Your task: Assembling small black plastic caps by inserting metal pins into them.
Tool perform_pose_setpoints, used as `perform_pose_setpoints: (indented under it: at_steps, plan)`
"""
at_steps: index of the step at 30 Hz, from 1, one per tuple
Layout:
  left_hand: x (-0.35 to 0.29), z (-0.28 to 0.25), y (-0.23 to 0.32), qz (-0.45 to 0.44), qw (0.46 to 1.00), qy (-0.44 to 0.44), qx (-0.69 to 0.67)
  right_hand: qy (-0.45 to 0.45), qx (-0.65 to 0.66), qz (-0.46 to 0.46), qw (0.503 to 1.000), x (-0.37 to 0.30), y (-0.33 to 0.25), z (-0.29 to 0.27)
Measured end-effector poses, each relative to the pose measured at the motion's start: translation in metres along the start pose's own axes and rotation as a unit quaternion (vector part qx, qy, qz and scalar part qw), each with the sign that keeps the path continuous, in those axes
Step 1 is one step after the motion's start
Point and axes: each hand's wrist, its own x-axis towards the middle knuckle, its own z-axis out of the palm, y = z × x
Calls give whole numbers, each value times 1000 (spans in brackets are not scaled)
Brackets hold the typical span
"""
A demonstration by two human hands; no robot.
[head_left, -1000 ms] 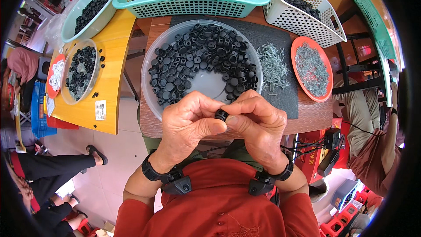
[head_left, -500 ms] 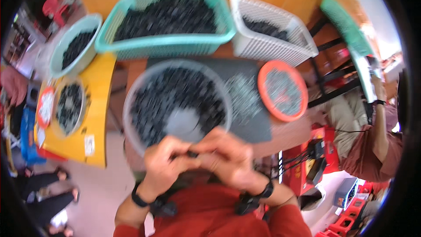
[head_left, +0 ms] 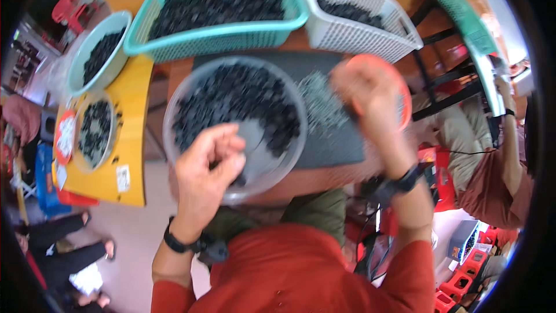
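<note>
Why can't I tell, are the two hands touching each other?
Apart. The head view shows the left hand over the clear bowl, the right hand raised by the orange dish, with dark mat between them.

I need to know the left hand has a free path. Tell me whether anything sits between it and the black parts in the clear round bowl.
Nothing visible does. The left hand is over the near rim of the clear round bowl, fingers curled, and the black parts lie open just beyond them. Whether it already pinches one is too blurred to tell.
</note>
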Motion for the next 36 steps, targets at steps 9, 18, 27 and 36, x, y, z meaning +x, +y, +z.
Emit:
perform_pose_setpoints:
  at_steps: [9, 18, 27, 36]
  plan:
    - [14, -9, -13, 71, 968, -69, 229, 198, -447, -147, 860, 125, 29, -130]
    - [32, 15, -34, 242, 837, -146, 468, 9, -317, -302, 899, 11, 18, -8]
    - [38, 17, -35, 229, 835, -163, 474, -131, -146, -240, 951, -39, 11, 35]
    - [31, 6, -12, 31, 964, -157, 214, -186, -98, -188, 959, -60, 14, 60]
